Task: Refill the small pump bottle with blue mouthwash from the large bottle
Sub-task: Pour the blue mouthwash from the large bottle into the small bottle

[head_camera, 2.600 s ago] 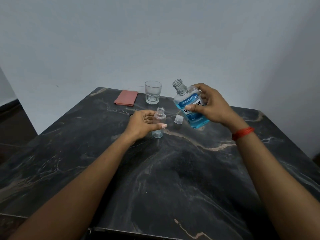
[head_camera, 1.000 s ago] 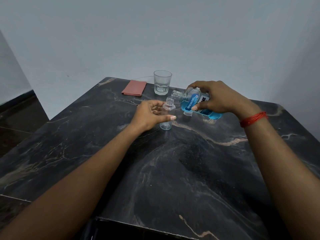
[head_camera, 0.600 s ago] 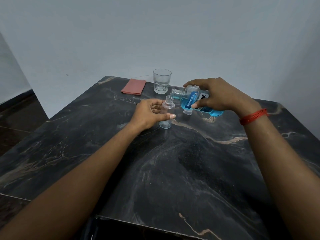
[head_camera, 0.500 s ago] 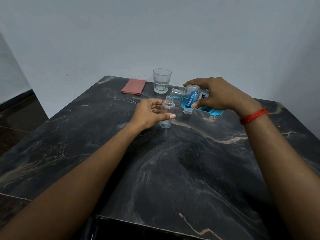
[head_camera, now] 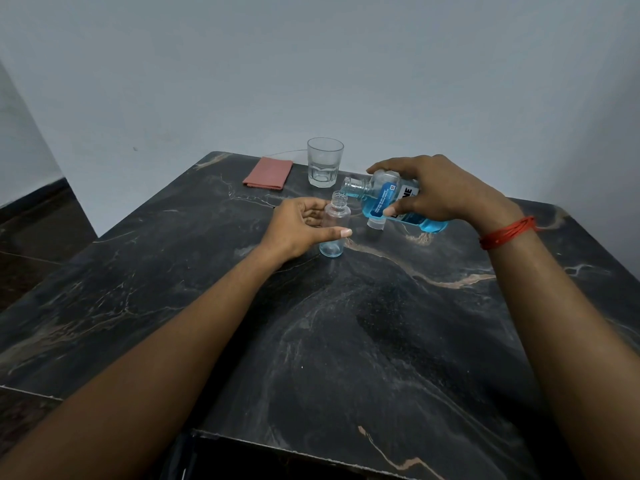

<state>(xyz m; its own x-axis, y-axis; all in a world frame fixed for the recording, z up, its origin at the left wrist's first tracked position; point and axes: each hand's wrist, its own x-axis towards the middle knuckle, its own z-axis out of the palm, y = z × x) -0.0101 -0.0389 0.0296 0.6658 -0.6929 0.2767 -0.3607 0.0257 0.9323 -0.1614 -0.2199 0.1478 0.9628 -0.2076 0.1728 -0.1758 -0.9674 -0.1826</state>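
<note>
The small clear bottle (head_camera: 334, 226) stands upright and uncapped on the black marble table (head_camera: 346, 341), with a little pale blue liquid at its bottom. My left hand (head_camera: 299, 226) holds it from the left, thumb across its front. My right hand (head_camera: 440, 192) grips the large mouthwash bottle (head_camera: 384, 200), tipped almost flat with its open neck right above the small bottle's mouth. Blue liquid fills the tipped neck. A small white cap (head_camera: 375, 224) lies on the table under the large bottle.
An empty drinking glass (head_camera: 325, 167) stands at the far edge, and a folded reddish cloth (head_camera: 268, 172) lies to its left. A grey wall rises close behind the table. The near half of the table holds only my forearms.
My right hand tilted the large bottle from upright down to nearly horizontal and brought its neck over the small bottle. My left hand kept its hold on the small bottle.
</note>
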